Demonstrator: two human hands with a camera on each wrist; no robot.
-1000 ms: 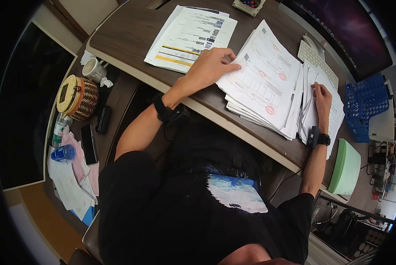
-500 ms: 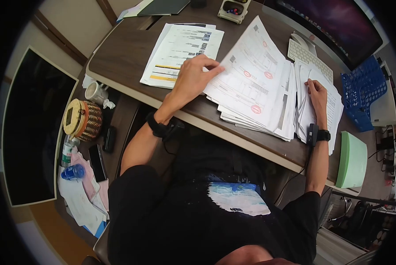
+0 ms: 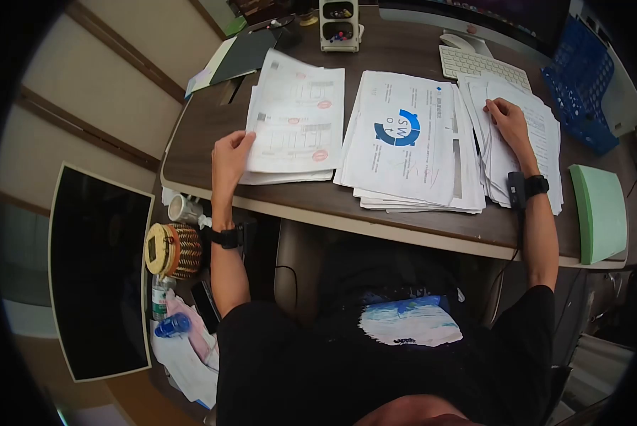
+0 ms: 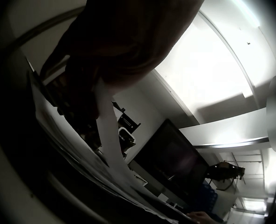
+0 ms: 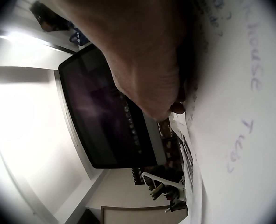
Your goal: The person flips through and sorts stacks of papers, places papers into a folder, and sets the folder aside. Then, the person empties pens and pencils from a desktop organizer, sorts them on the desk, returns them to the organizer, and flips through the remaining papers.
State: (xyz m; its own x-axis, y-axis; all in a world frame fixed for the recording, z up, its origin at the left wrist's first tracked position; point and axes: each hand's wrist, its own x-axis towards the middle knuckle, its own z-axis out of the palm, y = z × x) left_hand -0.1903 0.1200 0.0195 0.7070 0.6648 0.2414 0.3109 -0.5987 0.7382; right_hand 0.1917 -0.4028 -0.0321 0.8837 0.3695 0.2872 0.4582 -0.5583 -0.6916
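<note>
In the head view, a red-stamped sheet (image 3: pixel 297 117) is pinched at its edge by the fingers of the left hand (image 3: pixel 231 160), left of the middle paper stack (image 3: pixel 403 138). Right of that stack, loose papers (image 3: pixel 542 135) are touched by the right hand (image 3: pixel 510 128), its grasp unclear.

In the left wrist view, a curled sheet (image 4: pixel 109 126) is seen beneath the darkened hand.

In the right wrist view, handwritten paper (image 5: pixel 236 135) is seen beside the hand.

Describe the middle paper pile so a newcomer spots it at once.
Find the brown desk, then the white keyboard. The pile lies between the red-stamped sheets and the right hand. Only its top page bears a big blue ring.
</note>
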